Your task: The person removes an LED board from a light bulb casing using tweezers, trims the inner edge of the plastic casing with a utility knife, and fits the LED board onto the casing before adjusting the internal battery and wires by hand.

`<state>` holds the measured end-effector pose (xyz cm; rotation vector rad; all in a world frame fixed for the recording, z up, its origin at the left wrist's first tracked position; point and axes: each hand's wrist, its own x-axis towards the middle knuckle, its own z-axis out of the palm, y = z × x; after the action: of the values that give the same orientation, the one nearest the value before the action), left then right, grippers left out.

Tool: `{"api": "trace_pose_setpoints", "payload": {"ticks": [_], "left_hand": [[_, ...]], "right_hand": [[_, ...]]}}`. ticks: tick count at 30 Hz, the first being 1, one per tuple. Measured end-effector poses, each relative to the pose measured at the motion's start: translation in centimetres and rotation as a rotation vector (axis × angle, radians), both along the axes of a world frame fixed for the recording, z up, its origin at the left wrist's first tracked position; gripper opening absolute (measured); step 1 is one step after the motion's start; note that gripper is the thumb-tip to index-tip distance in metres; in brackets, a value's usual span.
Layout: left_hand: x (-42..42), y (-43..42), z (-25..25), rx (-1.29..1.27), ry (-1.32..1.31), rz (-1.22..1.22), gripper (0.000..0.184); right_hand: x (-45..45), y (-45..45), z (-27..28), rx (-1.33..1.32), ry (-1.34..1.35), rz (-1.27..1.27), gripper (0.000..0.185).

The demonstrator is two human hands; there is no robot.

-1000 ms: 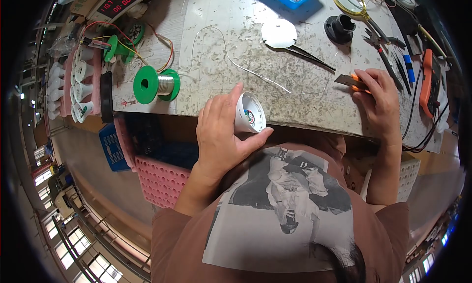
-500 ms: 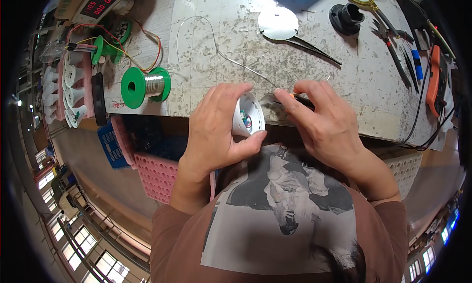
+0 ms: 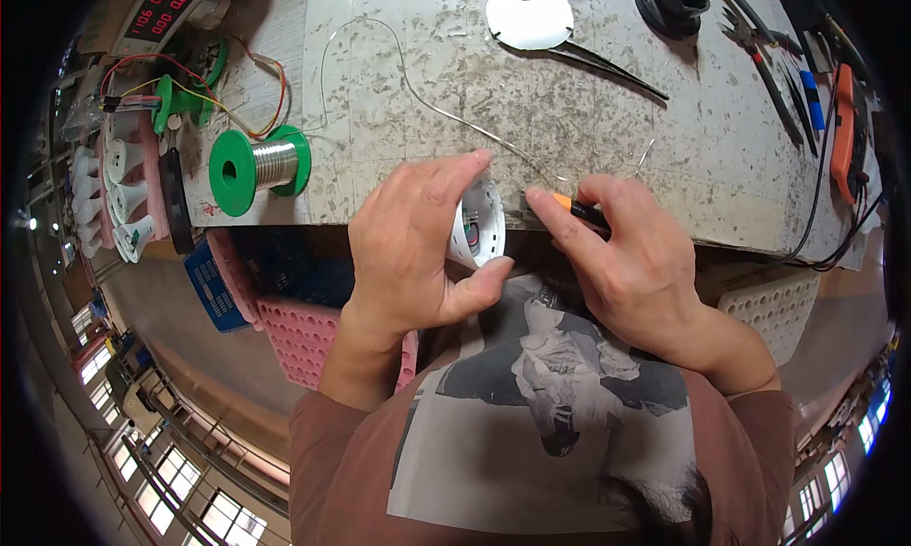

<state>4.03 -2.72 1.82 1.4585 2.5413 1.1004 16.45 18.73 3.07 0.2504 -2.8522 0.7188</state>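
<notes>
My left hand [image 3: 413, 247] is wrapped round a white cup-shaped housing [image 3: 485, 225], its opening turned to the right, with a small board and wires visible inside. My right hand [image 3: 631, 261] grips an orange and black tool [image 3: 579, 210] just right of the housing; the tool's tip is hidden by my fingers. Beyond both hands, a thin solder wire [image 3: 446, 115] curves over the worktable [image 3: 399, 138] from a green solder spool [image 3: 234, 173]. A round white disc [image 3: 529, 17] lies on black tweezers [image 3: 617, 70] farther back.
Pliers [image 3: 750, 36] and an orange meter [image 3: 843, 133] lie at the right, near a black round holder [image 3: 671, 7]. White cups [image 3: 126, 200] stand in pink foam at the left, beneath a red digital display [image 3: 169, 7]. A pink perforated tray [image 3: 294, 340] sits below the table edge.
My right hand has brought the orange tool leftward from the table's right side to beside the housing. My left hand still holds the housing. The view has shifted, moving the table items in frame.
</notes>
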Motion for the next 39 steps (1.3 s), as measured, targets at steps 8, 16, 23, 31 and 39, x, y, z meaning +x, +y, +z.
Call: {"api": "trace_pose_setpoints", "payload": {"ticks": [8, 16, 23, 31, 39], "left_hand": [[-0.4, 0.3, -0.6, -0.008, 0.132, 0.03, 0.104], [-0.5, 0.3, -1.0, 0.02, 0.143, 0.027, 0.102], [-0.5, 0.3, -1.3, 0.033, 0.158, 0.019, 0.102], [-0.8, 0.3, -1.0, 0.019, 0.139, 0.008, 0.099], [-0.9, 0.4, -0.9, -0.01, 0.143, 0.014, 0.096]], "right_hand": [[-0.6, -1.0, 0.8, -0.052, -0.042, -0.04, 0.046], [-1.0, -0.4, 1.8, -0.099, -0.219, -0.02, 0.049], [-1.4, -0.3, 2.2, -0.068, -0.294, 0.034, 0.054], [-1.1, -0.8, 1.5, 0.006, -0.245, 0.068, 0.06], [-1.3, -1.2, 1.5, 0.118, -0.217, 0.098, 0.06]]}}
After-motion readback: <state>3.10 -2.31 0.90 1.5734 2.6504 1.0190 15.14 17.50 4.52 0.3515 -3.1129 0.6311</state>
